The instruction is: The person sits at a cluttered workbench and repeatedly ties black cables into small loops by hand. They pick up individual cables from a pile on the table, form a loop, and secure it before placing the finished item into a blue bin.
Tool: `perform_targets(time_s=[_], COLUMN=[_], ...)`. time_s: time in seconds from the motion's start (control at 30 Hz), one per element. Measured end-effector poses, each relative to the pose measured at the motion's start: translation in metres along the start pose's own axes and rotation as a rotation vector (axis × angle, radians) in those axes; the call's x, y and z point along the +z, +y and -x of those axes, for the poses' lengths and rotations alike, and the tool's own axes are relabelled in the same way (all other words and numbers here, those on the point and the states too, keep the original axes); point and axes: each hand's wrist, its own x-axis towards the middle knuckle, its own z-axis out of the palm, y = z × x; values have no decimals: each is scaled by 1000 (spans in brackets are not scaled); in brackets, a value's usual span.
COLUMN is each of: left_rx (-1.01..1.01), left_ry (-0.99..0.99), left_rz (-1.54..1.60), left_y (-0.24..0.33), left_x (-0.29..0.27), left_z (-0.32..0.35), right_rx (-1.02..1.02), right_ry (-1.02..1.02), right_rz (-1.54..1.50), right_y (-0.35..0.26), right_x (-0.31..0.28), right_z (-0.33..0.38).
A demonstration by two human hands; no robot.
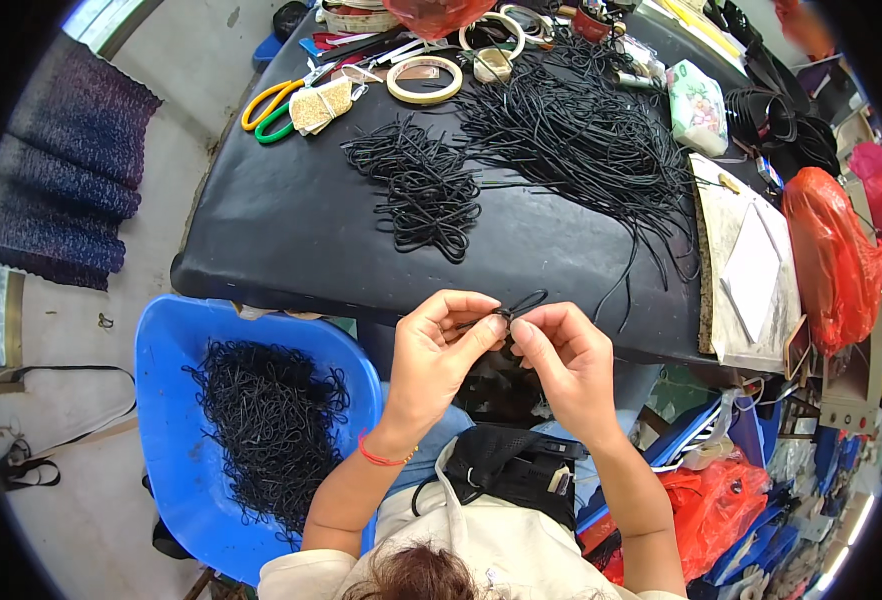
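Just in front of the table's near edge, my two hands meet over a thin black cord [532, 298]. A small loop of it sticks up between the fingertips. My left hand [443, 345] pinches the cord between thumb and index finger. From the other side, my right hand [569, 360] also has thumb and fingers closed on it, almost touching the left thumb. Fingers partly hide the cord, so I cannot tell how it is knotted. Beyond my hands lie a smaller heap of looped black cords [426, 190] and a larger heap of long black cords [581, 135].
A blue basin [158, 400] at the left holds a pile of looped black cords [266, 430]. On the black-covered table [291, 225] are scissors [269, 108], a tape roll [424, 98] and a soft packet [697, 105]. Red plastic bags [833, 260] crowd the right side.
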Motion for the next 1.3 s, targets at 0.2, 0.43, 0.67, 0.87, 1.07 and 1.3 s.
perform_targets(time_s=[0.2,0.43,0.67,0.87,1.07,1.3], left_rx=[52,-22,-22,-235,-189,-72], left_ry=[0,-126,-263,-260,-179,-124], left_rz=[-12,-347,-429,-111,-53,-164], left_y=[-3,5,10,8,-1,-2], left_x=[9,-5,0,0,4,8], left_z=[6,6,12,8,15,26], right_rx=[-20,-170,198,92,43,-4], right_ry=[156,-79,16,80,105,151], right_rz=[160,194,-288,-290,-309,-276], right_y=[4,12,9,7,10,13], right_x=[11,-10,-2,7,7,6], right_z=[-2,-17,-17,-12,-11,-12])
